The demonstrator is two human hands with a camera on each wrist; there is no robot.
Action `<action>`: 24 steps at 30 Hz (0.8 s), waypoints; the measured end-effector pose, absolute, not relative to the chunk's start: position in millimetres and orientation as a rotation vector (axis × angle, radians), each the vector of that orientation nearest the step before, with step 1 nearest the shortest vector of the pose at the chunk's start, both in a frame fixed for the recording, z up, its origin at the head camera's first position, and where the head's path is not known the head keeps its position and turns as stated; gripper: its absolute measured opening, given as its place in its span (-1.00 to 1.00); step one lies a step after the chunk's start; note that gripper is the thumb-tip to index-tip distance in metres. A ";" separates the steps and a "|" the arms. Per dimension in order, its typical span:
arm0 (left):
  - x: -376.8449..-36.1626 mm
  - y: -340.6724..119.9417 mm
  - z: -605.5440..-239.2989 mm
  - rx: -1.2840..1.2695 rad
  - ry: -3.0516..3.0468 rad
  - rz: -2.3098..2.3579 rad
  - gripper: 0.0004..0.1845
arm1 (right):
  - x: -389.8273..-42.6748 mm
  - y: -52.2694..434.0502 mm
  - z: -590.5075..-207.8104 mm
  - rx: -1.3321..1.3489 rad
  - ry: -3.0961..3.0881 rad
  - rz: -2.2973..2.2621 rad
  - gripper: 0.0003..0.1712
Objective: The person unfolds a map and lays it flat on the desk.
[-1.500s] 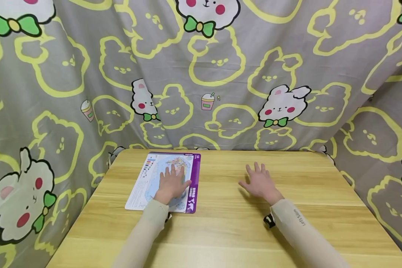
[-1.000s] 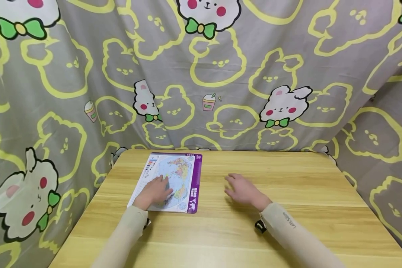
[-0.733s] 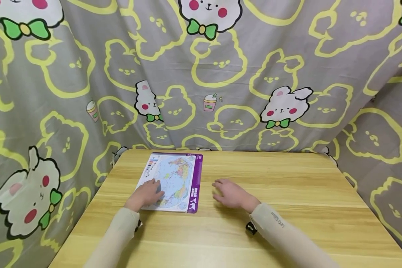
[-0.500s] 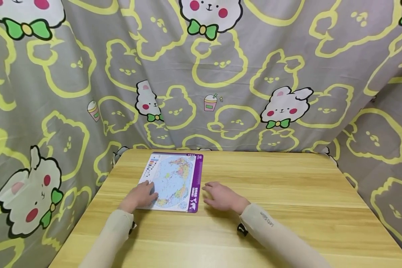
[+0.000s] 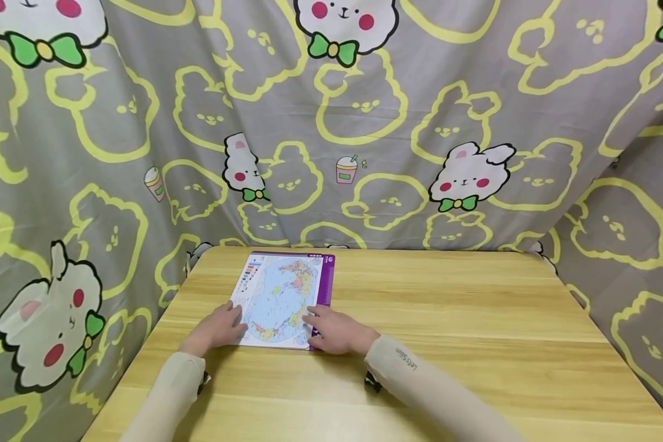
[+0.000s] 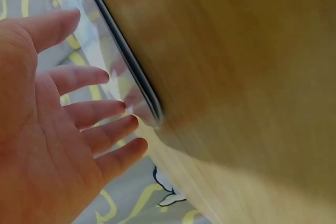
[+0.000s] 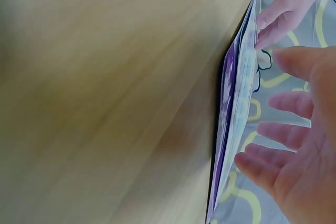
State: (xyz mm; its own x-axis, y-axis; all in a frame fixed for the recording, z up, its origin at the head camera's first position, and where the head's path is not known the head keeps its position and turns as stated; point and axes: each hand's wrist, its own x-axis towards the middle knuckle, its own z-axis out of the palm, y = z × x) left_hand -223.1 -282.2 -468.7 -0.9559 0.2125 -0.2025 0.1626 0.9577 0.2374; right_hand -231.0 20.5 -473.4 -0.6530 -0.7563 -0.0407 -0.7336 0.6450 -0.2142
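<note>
Evidently the printed map [image 5: 279, 291] is a thin, flat thing, lying face up on the worktop [image 5: 464, 307] by its far left corner, with the map's far edge close to the worktop's far edge. Its sides run roughly in line with the worktop's, and a purple band [image 5: 325, 276] borders its right side. The left hand [image 5: 215, 328] is over the map's near left corner, fingers loosely extended and a little apart; the right hand [image 5: 339, 331] is at the near right corner, over the band, its fingers likewise relaxed and spread. Neither has hold of anything, and whether fingertips touch the surface I cannot tell. From the right wrist the edge shows separate layers, so it is probably a few sheets or a slim folder: light, bendable, yet firm enough to lie level. The face looks glossy and may slip under dry fingertips, while the layers could slide or crease if squeezed unevenly. Best to pinch the left and right edges near the near corners, thumbs above and fingers beneath, taking every layer together.
</note>
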 end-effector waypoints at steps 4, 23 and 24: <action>-222.9 -287.0 -472.6 0.317 2.864 0.349 -0.29 | -230.9 9.7 -473.0 -1.274 2.713 -0.225 -0.38; -224.7 -291.1 -479.4 0.403 2.787 0.435 0.02 | -235.2 -8.8 -479.2 -1.308 2.616 -0.042 -0.29; -224.6 -291.1 -479.5 0.410 2.788 0.429 0.01 | -235.4 -8.6 -479.6 -1.313 2.618 -0.029 -0.30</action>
State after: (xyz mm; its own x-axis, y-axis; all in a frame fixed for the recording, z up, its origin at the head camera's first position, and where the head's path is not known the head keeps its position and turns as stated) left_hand -224.6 -291.1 -479.5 -0.9173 0.3188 -0.2387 0.2323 0.9151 0.3296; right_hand -235.4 -8.6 -479.6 -0.5800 -0.7945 -0.1800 -0.7903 0.6023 -0.1121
